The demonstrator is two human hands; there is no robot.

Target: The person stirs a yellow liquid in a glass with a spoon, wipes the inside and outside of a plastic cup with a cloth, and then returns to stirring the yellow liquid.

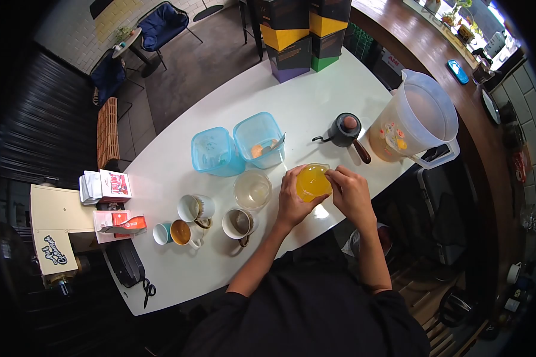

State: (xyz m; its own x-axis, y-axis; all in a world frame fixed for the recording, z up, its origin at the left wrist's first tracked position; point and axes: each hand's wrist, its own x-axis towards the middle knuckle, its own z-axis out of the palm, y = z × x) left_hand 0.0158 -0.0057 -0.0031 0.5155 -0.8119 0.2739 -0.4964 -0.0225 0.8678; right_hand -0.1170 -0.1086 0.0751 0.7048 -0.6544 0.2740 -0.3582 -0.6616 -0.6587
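Note:
My left hand (292,199) and my right hand (350,191) both grip a clear cup of orange liquid (313,180), one on each side, just above the white table (178,178) near its front edge. An empty clear cup (252,189) stands just left of my left hand. Below it sits a mug (239,224).
Two blue tubs (217,152) (259,140) stand behind the cups. A black kettle (345,131) and a large clear pitcher (415,121) are to the right. More mugs (195,208) (181,233), cartons (114,185), scissors (149,290) lie left. Stacked boxes (292,38) stand at the far end.

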